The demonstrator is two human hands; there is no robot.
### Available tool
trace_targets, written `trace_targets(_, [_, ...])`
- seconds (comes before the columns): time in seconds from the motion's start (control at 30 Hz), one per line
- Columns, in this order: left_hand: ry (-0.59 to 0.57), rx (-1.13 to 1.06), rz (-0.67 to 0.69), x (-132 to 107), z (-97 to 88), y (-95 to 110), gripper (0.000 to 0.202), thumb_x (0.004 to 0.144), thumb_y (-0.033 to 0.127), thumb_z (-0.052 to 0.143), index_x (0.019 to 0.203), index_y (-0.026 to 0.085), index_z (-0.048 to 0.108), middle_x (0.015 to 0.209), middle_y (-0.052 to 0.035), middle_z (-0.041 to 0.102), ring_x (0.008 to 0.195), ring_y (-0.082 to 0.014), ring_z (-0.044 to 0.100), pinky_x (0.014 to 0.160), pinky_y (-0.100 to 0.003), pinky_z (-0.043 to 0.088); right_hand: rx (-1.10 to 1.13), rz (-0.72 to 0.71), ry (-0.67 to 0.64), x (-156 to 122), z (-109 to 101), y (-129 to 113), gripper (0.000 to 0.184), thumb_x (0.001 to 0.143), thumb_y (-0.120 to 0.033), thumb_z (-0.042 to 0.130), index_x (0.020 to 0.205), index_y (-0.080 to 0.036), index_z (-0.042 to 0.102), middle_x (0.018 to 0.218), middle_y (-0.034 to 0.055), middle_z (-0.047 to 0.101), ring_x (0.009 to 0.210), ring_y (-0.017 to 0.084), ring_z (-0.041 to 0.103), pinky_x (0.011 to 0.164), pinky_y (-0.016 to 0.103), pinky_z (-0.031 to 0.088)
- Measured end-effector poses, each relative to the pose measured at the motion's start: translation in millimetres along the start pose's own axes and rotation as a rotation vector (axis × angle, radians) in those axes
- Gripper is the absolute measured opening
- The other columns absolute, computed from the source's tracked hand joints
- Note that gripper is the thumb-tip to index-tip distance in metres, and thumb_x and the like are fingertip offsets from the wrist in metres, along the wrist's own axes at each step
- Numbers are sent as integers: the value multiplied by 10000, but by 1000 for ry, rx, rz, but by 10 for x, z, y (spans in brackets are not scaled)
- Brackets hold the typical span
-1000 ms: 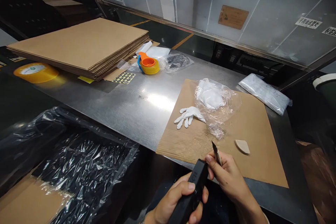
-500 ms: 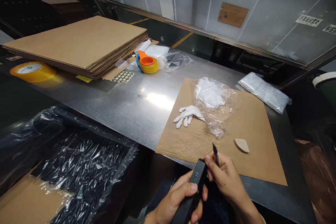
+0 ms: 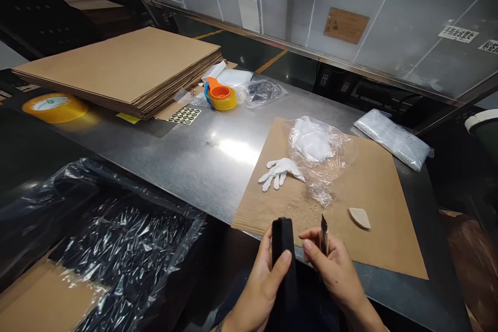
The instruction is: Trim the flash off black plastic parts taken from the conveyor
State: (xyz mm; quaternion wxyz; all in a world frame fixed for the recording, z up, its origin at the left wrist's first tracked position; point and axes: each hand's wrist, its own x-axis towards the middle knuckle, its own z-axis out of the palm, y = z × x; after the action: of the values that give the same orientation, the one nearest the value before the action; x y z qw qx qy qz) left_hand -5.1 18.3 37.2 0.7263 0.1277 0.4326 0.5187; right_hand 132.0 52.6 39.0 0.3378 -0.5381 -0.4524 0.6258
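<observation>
My left hand (image 3: 264,280) is wrapped round a long black block-shaped object (image 3: 283,241), with the thumb along its near side. Its exact kind I cannot tell. To its right my right hand (image 3: 336,264) grips a small craft knife (image 3: 324,236), its dark pointed blade upward. The right fingertips are apart from the black object. Both hands are at the near edge of a flat cardboard sheet (image 3: 373,187). On that sheet lie a white glove (image 3: 280,172), a clear plastic bag (image 3: 322,166) with white cloth-like contents, and a beige wedge-shaped pad (image 3: 359,217).
A steel table (image 3: 187,161) carries a cardboard stack (image 3: 128,65), a yellow tape roll (image 3: 58,108), an orange tape dispenser (image 3: 220,94), a sticker sheet (image 3: 184,115) and a plastic-wrapped packet (image 3: 392,137). Black plastic film (image 3: 128,238) lines a box at lower left.
My left hand has turned the black object more upright, so its lettering no longer shows. My right hand has moved off it slightly, the knife now pointing straighter up.
</observation>
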Motion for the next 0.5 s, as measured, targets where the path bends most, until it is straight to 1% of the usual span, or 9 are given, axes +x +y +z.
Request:
trace_targets(0.03, [28,13,23,3,29,13,491,818,298,578,1271,260,394,1206,-63,539,1140,-188,479,980,-301,339,7,6,-21,-3,16,21,335,782,-470,599,925,-168,586,641,-34,493,580,78,433,547,200,346])
trace_targets(0.07, [36,25,28,7,53,26,488,830,313,559,1278,264,373,1255,-58,512,1214,-191,413,1028,-314,283,13,8,-41,-4,33,39,339,779,-464,606,950,-173,582,675,-27,504,607,84,441,571,207,357])
trace_targets(0.1, [32,30,24,12,71,37,490,840,324,542,1286,272,346,1278,-54,499,1242,-192,383,1048,-329,256,17,5,-59,-4,51,53,342,775,-457,613,969,-177,577,713,-18,516,635,91,449,597,215,368])
trace_targets(0.17, [20,13,26,22,86,54,509,851,325,524,1301,282,289,1283,-54,501,1241,-198,393,1058,-359,245,7,-16,-91,-8,82,67,354,769,-449,623,999,-185,570,779,-4,528,662,97,447,623,227,374])
trace_targets(0.33, [16,-17,55,38,77,76,607,840,310,549,1330,276,193,1283,-73,510,1236,-203,412,1065,-372,245,-19,-50,-159,-43,110,54,472,707,-453,682,1087,-211,540,846,-2,515,611,84,395,568,225,339])
trace_targets(0.4, [19,-39,53,29,87,87,636,828,308,566,1335,276,183,1283,-79,511,1230,-210,421,1059,-376,257,-19,-47,-173,-52,112,54,505,696,-450,693,1110,-216,525,880,8,515,633,90,411,580,231,346])
trace_targets(0.5, [57,-75,43,1,124,99,637,811,299,589,1325,272,214,1261,-82,531,1219,-220,435,1051,-380,270,-19,-50,-158,-43,115,54,543,713,-450,676,1165,-221,480,868,5,500,627,87,409,576,231,350])
